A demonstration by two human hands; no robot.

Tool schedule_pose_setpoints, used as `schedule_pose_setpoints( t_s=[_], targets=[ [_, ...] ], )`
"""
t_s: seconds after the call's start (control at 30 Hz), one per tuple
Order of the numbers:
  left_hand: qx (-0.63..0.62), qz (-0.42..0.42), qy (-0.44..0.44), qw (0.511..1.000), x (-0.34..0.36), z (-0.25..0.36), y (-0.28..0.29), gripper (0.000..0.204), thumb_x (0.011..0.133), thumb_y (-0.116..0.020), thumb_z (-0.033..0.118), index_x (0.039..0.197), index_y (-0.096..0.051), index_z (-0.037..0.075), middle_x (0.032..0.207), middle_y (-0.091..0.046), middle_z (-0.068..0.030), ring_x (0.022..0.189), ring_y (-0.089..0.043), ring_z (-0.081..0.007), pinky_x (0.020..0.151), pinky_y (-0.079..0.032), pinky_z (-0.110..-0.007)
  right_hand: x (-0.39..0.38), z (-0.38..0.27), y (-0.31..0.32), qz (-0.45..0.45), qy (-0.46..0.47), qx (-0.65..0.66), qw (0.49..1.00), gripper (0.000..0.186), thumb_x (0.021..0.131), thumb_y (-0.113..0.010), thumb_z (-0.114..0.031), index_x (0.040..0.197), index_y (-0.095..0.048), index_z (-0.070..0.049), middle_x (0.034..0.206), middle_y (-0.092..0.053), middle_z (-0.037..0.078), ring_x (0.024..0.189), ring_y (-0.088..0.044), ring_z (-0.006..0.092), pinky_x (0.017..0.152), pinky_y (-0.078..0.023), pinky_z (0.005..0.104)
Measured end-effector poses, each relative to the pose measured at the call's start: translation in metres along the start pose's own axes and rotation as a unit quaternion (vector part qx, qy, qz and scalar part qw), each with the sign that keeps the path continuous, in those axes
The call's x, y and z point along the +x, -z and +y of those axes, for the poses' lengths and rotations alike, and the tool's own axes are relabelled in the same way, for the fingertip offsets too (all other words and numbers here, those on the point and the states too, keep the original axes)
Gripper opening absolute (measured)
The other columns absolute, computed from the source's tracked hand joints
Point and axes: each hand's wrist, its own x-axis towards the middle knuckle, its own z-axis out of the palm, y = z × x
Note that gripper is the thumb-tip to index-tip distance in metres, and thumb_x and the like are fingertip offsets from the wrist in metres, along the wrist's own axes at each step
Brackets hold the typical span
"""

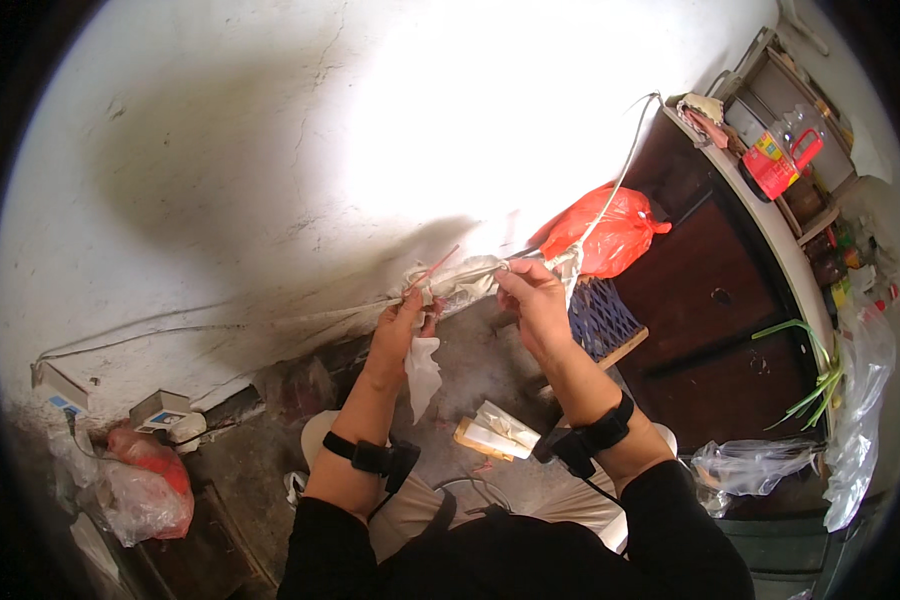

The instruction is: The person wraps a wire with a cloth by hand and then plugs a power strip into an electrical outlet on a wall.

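Observation:
A pale, crumpled strip of thin film or cloth [465, 281] stretches between my hands, in front of the wall and in line with a long cable [210, 328]. My left hand [398, 325] is closed on its left end, and a loose white piece [423, 380] hangs below the fingers. From beside that hand a thin reddish stick or strip [443, 262] points up to the right. My right hand [538, 305] pinches the strip's right end between thumb and fingertips. What exactly lies inside each grip is partly hidden.
A red plastic bag [610, 232] sits just right of my right hand, above a blue lattice seat [605, 318]. A dark cabinet [720, 290] fills the right side. At lower left are socket boxes [160, 410] and bagged items [150, 480]. Papers [498, 432] lie below.

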Motion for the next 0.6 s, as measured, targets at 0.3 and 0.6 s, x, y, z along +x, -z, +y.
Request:
schedule_pose_setpoints(
  t_s=[0.3,0.6],
  targets=[
    [-0.006,-0.081,0.079,0.994,-0.007,0.001,0.002,0.019,0.086,-0.051,0.025,0.095,-0.051,0.008,0.072,-0.054,-0.003,0.048,-0.044,-0.009,0.039,-0.033,-0.021,-0.034,0.035,0.003,-0.063,0.378,-0.426,0.82,0.019,0.07,-0.059,0.004,0.087,-0.062,-0.003,0.084,-0.058,0.009,0.07,-0.058,0.0189,0.061,-0.046,0.0246],
    [0.032,-0.008,0.031,0.999,0.0,-0.004,0.002,0.012,0.078,-0.054,0.006,0.09,-0.053,0.007,0.071,-0.052,-0.0006,0.05,-0.045,-0.0085,0.043,-0.035,-0.021,-0.048,0.044,-0.009,-0.104,0.375,-0.43,0.815,0.018,0.07,-0.056,0.004,0.087,-0.059,-0.002,0.088,-0.059,0.014,0.077,-0.059,0.0272,0.064,-0.047,0.0276]
  ],
)
